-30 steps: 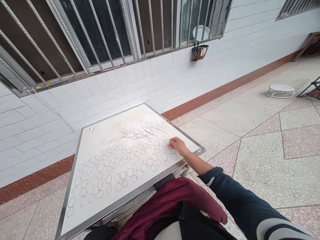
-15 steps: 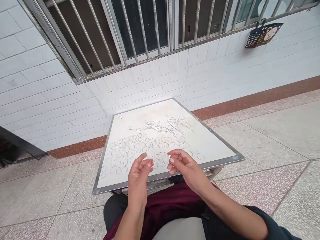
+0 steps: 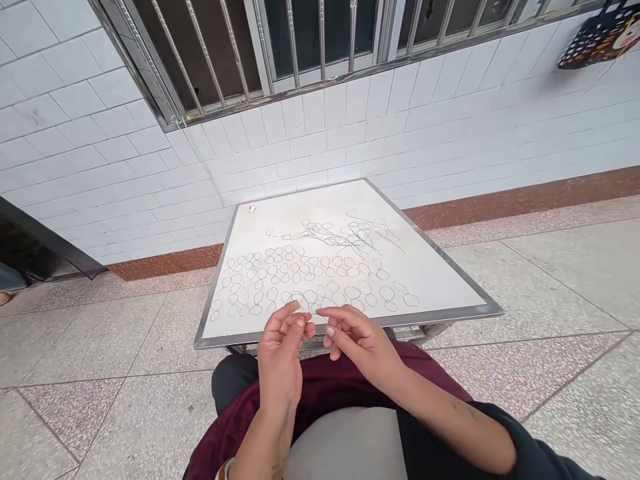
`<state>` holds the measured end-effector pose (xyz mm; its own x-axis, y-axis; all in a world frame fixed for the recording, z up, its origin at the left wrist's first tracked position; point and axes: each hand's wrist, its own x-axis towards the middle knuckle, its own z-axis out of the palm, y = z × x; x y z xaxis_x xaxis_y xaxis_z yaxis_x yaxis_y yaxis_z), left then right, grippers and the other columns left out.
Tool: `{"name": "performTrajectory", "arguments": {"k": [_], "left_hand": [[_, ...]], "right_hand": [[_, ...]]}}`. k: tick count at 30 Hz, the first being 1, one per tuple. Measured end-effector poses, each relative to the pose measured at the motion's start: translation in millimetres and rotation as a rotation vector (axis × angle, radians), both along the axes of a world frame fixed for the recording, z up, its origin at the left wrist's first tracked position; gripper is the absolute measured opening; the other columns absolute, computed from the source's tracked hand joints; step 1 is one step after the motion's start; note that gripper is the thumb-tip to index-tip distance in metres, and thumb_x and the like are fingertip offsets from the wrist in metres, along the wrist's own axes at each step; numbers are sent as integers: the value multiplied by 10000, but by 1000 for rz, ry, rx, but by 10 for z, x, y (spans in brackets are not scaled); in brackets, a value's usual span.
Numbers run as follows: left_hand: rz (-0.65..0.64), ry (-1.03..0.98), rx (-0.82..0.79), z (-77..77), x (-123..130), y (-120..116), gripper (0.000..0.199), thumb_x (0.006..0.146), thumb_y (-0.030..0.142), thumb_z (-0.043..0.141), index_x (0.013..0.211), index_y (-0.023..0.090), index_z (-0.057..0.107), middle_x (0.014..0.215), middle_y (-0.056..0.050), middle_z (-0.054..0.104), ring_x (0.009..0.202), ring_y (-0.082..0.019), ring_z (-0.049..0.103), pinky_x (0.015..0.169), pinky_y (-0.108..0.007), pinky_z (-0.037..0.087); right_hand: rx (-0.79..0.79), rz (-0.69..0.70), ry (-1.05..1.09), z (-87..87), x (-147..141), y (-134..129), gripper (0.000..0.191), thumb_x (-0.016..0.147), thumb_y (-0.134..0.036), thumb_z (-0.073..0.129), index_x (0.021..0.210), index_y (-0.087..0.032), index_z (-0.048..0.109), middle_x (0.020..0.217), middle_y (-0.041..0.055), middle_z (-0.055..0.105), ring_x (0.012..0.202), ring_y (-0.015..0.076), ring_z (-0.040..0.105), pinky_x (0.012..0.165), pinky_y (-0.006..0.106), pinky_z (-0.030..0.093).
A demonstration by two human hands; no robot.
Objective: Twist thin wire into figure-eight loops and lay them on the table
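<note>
My left hand [image 3: 283, 343] is closed in a pinch, thumb against the fingers, over the near edge of the table. From its fingertips a thin dark wire [image 3: 307, 301] bends up in a loop, hard to tell from the loops behind it. Close on the right, my right hand [image 3: 367, 341] has its fingers curled with the thumb toward them, at the wire's other side; its index finger points left. Behind my hands, rows of bent wire loops [image 3: 345, 268], many like figure eights, lie on the white tabletop [image 3: 435, 280].
A tangled pile of wire pieces [image 3: 357, 233] lies farther back. A small red and white object [image 3: 252, 209] sits in the far left corner. The table stands near a white tiled wall [image 3: 280, 150] with a barred window; a patterned bag [image 3: 597, 40] hangs at right.
My hands have come closer together, the right one moving left toward the left hand. The camera view has shifted, so the bag sits nearer the right edge.
</note>
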<state>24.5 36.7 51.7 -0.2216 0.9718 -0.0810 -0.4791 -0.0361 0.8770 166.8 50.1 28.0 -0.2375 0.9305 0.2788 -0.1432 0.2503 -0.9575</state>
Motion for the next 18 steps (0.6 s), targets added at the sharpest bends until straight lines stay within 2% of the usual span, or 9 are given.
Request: {"name": "performTrajectory", "arguments": {"k": [6,13,18], "left_hand": [[-79,-28,-3,39,-14,-83,299,759,252,733,1045,184,680,866,-39,686,773,-132,635,793,-289,502],[-7,-3,6,12,-21,-109,301,722,231,764,1010,193,686,841,-10,652,738,-107,604,781,-268,496],[-37,17,4,-5,-13,-105,290,746,230,745,1026,193,681,793,10,609,715,-95,592,769,-250,487]], "right_hand": [[12,-58,-42,-20,-1,-26,260,897,-317,565,1145,-286,637,877,11,524,629,99,623,466,219,582],[25,-43,-99,-12,-15,-35,282,903,-315,554,1176,-297,623,892,18,532,691,115,626,461,201,572],[72,-84,-180,22,-31,-19,210,908,-294,542,1085,-263,651,865,6,568,492,55,562,469,217,545]]}}
